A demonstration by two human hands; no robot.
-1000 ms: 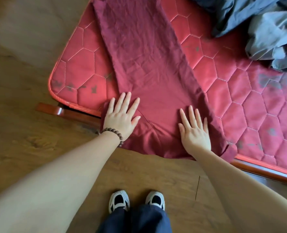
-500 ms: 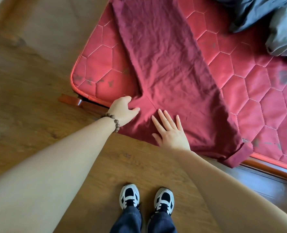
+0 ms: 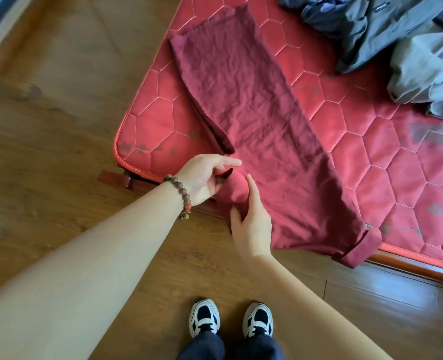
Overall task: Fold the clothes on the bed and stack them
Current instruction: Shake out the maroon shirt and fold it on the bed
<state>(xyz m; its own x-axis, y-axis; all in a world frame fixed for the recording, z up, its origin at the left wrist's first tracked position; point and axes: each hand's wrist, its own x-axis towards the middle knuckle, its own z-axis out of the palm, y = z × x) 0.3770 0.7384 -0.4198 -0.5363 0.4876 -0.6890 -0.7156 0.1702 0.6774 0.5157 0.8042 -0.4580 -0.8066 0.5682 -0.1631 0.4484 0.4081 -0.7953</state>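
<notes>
I am standing on the brown wood-grain floor [image 3: 59,157] in my black-and-white sneakers [image 3: 204,317], leaning both bare arms toward the bed. My right hand [image 3: 251,224] is reaching onto the near corner of the long dark-red folded cloth garment [image 3: 254,105]; its fingers [image 3: 253,189] are lying straight and close together along the fabric, with the thumb spread out to the side at the cloth's hanging edge, and I cannot tell whether the thumb is pinching anything. Just beside it, my left hand [image 3: 205,175], with a brown wooden bead bracelet [image 3: 182,194] at the wrist, is gripping a bunched fold of the same corner, its fingers curling round the cloth while the forefinger is pointing out over it. The garment's near end is drooping over the bed's edge, a rolled cuff showing at its right corner, and the rest is stretching away in a wrinkled strip across the red quilted hexagon-stitched mattress [image 3: 371,157]. Farther back, at the upper right, a crumpled pile of grey and blue-grey clothes [image 3: 402,42] is lying on the mattress, well apart from the dark-red garment.
</notes>
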